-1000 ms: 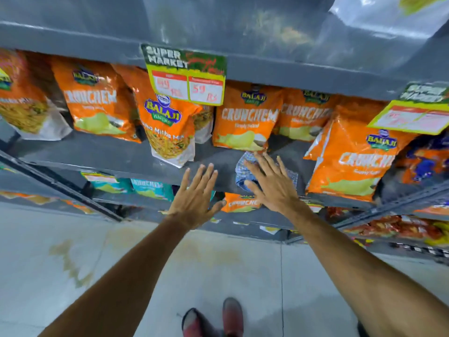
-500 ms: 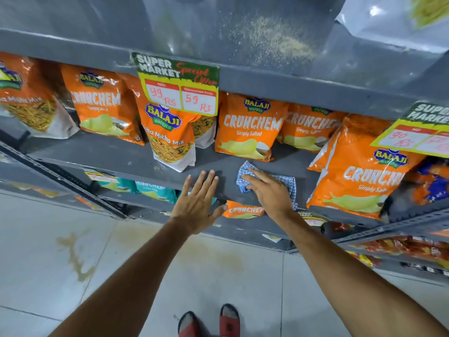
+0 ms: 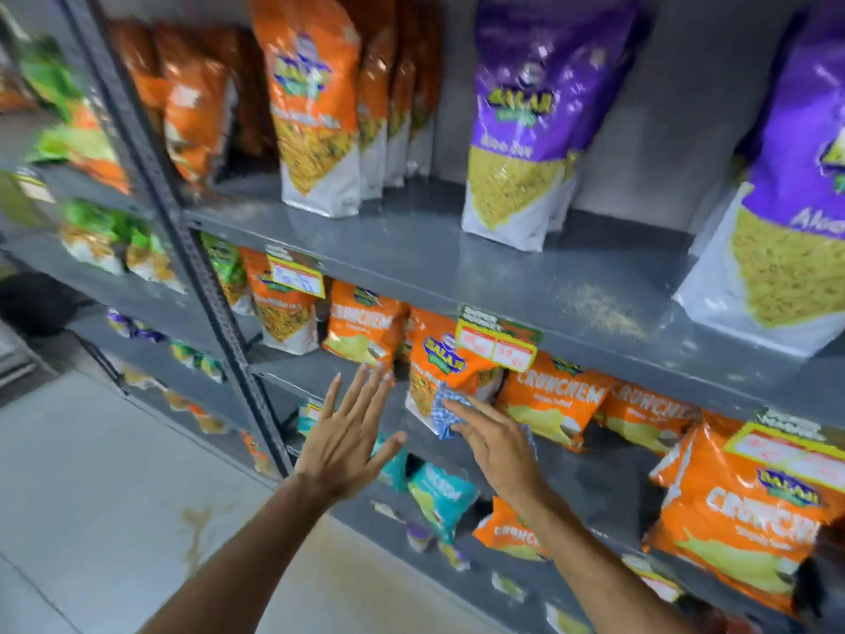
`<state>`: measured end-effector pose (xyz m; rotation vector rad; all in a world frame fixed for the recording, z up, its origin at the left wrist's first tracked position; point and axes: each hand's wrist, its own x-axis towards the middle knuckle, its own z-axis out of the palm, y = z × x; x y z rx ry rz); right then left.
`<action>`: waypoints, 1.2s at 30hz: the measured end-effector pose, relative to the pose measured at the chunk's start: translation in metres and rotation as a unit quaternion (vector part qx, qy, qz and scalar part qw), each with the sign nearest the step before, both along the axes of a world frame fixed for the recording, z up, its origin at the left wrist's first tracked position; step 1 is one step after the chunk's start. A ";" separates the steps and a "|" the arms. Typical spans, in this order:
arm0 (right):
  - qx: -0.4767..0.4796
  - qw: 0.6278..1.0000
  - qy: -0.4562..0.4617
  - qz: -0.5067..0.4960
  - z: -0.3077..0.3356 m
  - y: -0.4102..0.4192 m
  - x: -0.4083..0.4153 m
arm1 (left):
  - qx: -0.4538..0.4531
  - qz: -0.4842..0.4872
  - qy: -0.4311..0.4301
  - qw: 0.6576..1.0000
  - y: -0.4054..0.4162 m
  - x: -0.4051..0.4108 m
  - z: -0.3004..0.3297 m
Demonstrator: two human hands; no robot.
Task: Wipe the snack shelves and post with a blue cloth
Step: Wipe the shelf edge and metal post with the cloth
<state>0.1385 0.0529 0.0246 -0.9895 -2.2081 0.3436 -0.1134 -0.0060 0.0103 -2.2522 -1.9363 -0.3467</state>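
just under right hand [image 3: 496, 455], blue cloth [image 3: 442, 411]

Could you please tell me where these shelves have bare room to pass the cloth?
Bare: the upper shelf between the orange mix pouch and the purple pouches; a crumb patch lies farther right. Crowded: the Crunchem row.

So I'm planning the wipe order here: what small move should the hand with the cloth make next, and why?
Probably lift the right hand with the blue cloth to the shelf above and sweep the crumb patch. That yellowish dust lies bare between the purple bags, while the cloth's present shelf shows no such mess.
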 end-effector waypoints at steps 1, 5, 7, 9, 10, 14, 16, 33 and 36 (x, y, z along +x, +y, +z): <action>0.026 0.999 0.007 0.025 0.010 0.000 -0.016 | 0.014 0.007 -0.003 1.000 -0.001 -0.016 0.010; -0.026 0.994 0.085 0.060 0.049 -0.001 -0.091 | 0.081 0.009 -0.001 0.997 0.002 -0.086 0.054; -0.013 0.991 0.110 0.079 0.064 0.003 -0.134 | 0.121 0.002 0.011 0.993 0.009 -0.124 0.078; -0.004 0.985 0.143 0.094 0.087 0.009 -0.183 | 0.155 -0.002 0.017 0.988 0.017 -0.167 0.102; 0.003 0.983 0.158 0.094 0.100 0.014 -0.207 | 0.170 -0.003 0.018 0.985 0.023 -0.188 0.114; 0.049 0.973 0.217 0.061 0.155 0.038 -0.302 | 0.237 0.010 0.031 0.971 0.049 -0.280 0.167; 0.046 0.970 0.231 0.053 0.182 0.054 -0.341 | 0.264 0.015 0.025 0.964 0.066 -0.319 0.195; -0.052 0.956 0.205 -0.203 0.249 0.280 -0.515 | 0.439 -0.040 -0.061 0.896 0.231 -0.416 0.243; -0.075 0.948 0.154 -0.268 0.228 0.326 -0.517 | 0.467 -0.054 -0.068 0.880 0.240 -0.417 0.238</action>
